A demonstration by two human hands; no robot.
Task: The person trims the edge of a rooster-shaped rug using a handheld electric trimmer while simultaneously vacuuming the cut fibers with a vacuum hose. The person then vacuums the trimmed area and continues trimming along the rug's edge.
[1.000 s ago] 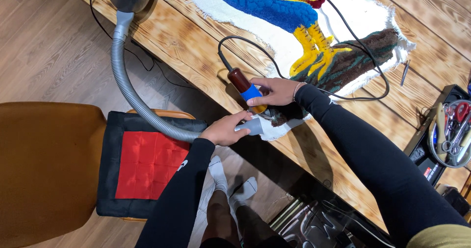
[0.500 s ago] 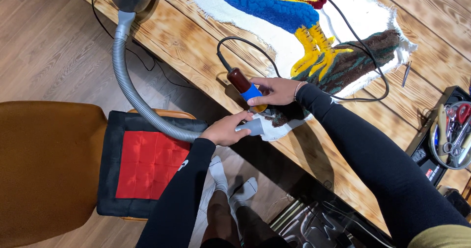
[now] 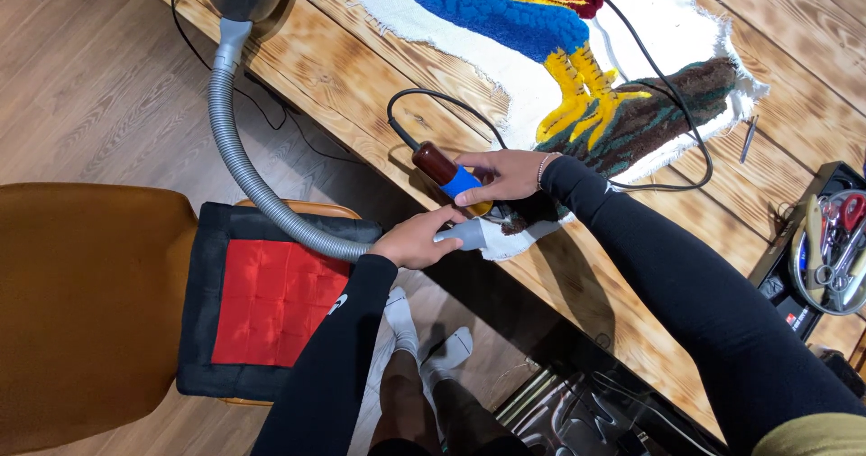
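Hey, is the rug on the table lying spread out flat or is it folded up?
Spread flat: the rug lies open on the wooden table, its bird picture unfolded; only its corner by the right hand overhangs the edge.

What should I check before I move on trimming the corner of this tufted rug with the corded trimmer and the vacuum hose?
1. Right hand grips the brown and blue corded trimmer: ok.
2. Left hand holds the grey vacuum nozzle at the rug's edge: ok.
3. Colourful tufted bird rug lies flat on the wooden table: ok.
4. Black trimmer cord clear of the blade: cannot tell.
5. Grey ribbed hose unkinked: ok.
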